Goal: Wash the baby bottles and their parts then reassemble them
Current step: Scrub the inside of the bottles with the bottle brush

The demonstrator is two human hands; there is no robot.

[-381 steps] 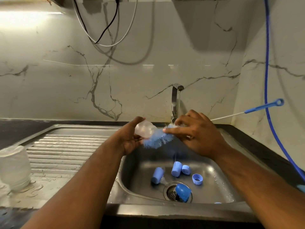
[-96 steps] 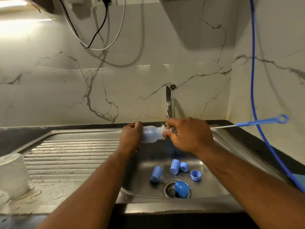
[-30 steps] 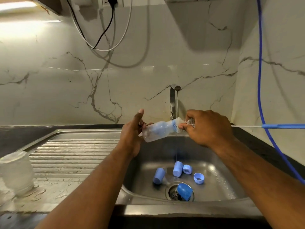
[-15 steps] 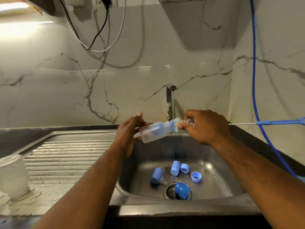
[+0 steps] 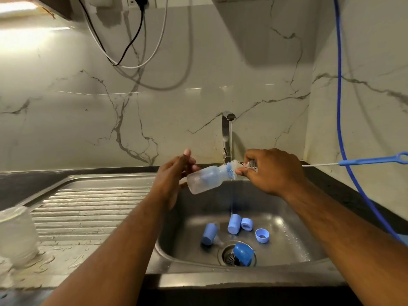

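- The left hand (image 5: pixel 174 177) holds the bottle (image 5: pixel 205 181) by its base end between curled fingers, with the thumb sticking up.
- The right hand (image 5: pixel 271 171) has its fingers curled round the brush (image 5: pixel 371 161), pinching it at the white bristles just outside the bottle's mouth.
- The bottle is tilted in the air above the sink (image 5: pixel 242 278), its mouth up and to the right.
- The brush's blue head sits inside the bottle. Its wire handle runs right, past the hand, to a blue looped grip.
- A thin stream falls from the tap (image 5: pixel 225 133) past the bottle's mouth.
- In the basin lie blue caps (image 5: pixel 234 224) and a ring (image 5: pixel 262 235). A blue dome (image 5: pixel 242 252) rests on the drain (image 5: pixel 227 257).
- A clear container (image 5: pixel 16 235) stands on the wet drainboard (image 5: pixel 88 206), far left.
- A blue hose (image 5: pixel 341 107) hangs at the right wall.
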